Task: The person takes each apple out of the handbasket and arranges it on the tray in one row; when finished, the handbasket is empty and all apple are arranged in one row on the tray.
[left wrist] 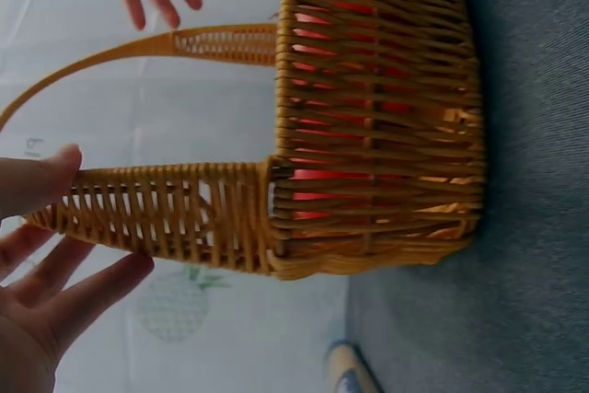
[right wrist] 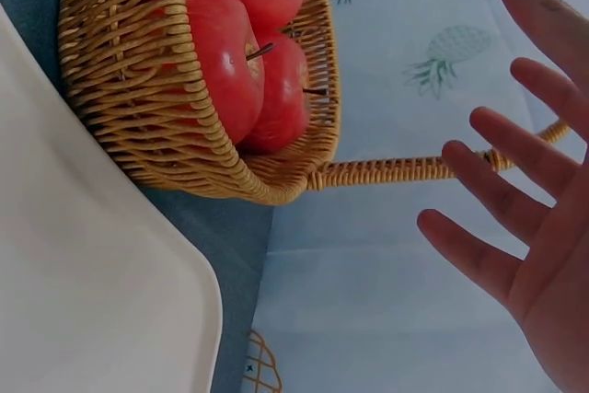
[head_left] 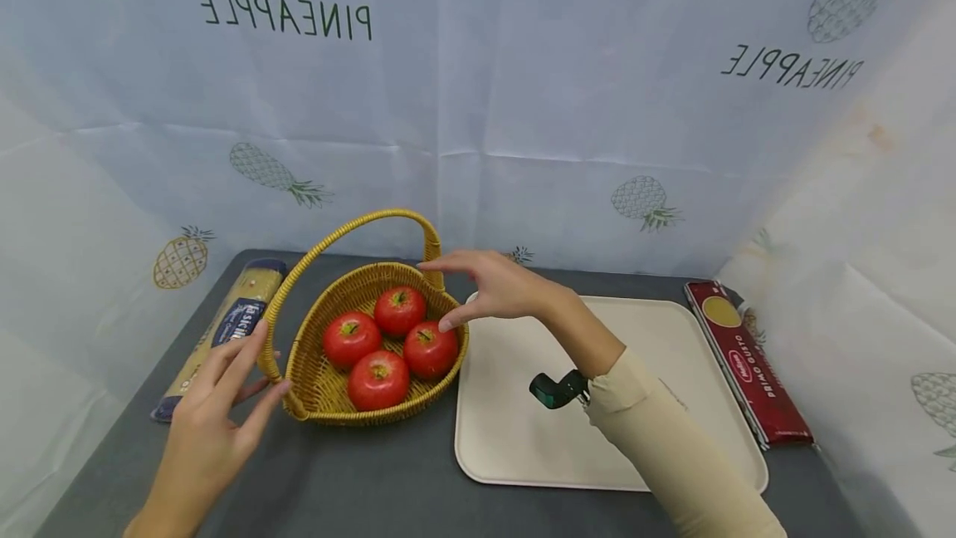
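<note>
A yellow wicker basket [head_left: 351,419] with a tall arched handle stands on the grey table and holds several red apples [head_left: 378,380]. At the handle's left side, my left hand [head_left: 217,405] pinches the wicker between thumb and fingers; the left wrist view shows the thumb on one edge of the handle [left wrist: 175,213] and fingertips at the other. My right hand [head_left: 496,285] hovers by the basket's right rim, its fingers spread near the far foot of the handle and its thumb overlapping the right apple [head_left: 431,353]. The right wrist view shows that palm with nothing held.
Right of the basket lies a beige tray [head_left: 538,447], under my right forearm. A red packet [head_left: 754,372] rests along the tray's right edge. Left of the basket is a pasta packet [head_left: 224,330]. A pineapple-print cloth [head_left: 523,106] hangs behind the table.
</note>
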A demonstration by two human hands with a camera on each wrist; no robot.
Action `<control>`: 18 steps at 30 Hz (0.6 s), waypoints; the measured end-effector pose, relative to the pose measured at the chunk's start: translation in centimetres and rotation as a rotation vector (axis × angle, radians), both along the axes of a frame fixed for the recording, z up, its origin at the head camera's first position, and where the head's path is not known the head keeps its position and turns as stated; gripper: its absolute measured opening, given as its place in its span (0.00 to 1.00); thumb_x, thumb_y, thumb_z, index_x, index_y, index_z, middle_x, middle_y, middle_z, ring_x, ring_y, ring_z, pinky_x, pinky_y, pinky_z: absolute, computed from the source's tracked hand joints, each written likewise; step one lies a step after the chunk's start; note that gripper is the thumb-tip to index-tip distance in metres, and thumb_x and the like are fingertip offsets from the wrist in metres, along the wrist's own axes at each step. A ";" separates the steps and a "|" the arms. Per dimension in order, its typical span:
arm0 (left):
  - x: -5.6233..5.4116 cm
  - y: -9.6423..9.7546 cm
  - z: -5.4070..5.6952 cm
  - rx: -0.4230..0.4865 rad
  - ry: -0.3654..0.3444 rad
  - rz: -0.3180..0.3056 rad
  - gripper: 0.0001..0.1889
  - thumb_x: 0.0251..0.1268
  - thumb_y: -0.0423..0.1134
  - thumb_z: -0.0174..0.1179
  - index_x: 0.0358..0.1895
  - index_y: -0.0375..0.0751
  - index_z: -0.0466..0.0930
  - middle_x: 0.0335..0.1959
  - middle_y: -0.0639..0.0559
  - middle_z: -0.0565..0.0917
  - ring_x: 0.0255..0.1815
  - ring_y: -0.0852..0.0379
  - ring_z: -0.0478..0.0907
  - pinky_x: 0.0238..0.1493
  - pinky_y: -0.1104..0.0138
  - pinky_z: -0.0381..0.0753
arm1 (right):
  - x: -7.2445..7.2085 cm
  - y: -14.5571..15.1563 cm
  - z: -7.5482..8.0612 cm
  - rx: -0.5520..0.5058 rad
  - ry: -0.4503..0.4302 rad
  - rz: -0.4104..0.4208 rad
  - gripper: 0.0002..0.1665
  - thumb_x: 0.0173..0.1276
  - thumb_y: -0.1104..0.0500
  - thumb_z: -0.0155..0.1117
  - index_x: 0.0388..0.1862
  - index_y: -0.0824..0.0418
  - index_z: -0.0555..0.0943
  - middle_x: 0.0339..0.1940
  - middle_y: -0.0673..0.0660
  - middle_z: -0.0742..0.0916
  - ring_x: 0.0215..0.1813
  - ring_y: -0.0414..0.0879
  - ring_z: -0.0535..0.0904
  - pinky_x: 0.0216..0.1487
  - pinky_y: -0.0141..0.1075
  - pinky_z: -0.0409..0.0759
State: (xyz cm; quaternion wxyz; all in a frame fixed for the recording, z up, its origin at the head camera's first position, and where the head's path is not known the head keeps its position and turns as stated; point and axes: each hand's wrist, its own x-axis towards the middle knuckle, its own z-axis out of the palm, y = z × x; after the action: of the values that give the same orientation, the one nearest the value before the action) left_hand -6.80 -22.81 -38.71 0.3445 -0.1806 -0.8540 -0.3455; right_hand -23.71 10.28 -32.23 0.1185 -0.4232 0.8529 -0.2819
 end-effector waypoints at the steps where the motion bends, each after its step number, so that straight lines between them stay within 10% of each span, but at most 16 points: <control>1: 0.0 0.0 -0.1 0.005 -0.008 0.003 0.41 0.73 0.67 0.51 0.72 0.33 0.72 0.51 0.52 0.77 0.60 0.84 0.69 0.53 0.93 0.77 | -0.1 -0.1 -0.1 -0.008 -0.014 0.008 0.48 0.58 0.44 0.81 0.76 0.48 0.71 0.75 0.50 0.77 0.77 0.48 0.72 0.78 0.49 0.76; 18: -0.2 0.4 -2.4 0.102 0.090 -0.005 0.41 0.68 0.60 0.59 0.69 0.26 0.72 0.57 0.74 0.72 0.59 0.82 0.74 0.52 0.92 0.77 | -0.9 -2.1 -2.9 0.053 -0.174 0.089 0.46 0.59 0.49 0.81 0.75 0.53 0.73 0.76 0.54 0.75 0.78 0.50 0.68 0.80 0.51 0.74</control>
State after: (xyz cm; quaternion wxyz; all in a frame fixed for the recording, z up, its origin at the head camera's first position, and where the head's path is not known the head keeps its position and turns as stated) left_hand -6.99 -22.38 -41.11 0.3905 -0.1801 -0.8184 -0.3811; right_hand -24.60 8.22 -35.14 0.2156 -0.4311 0.8269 -0.2895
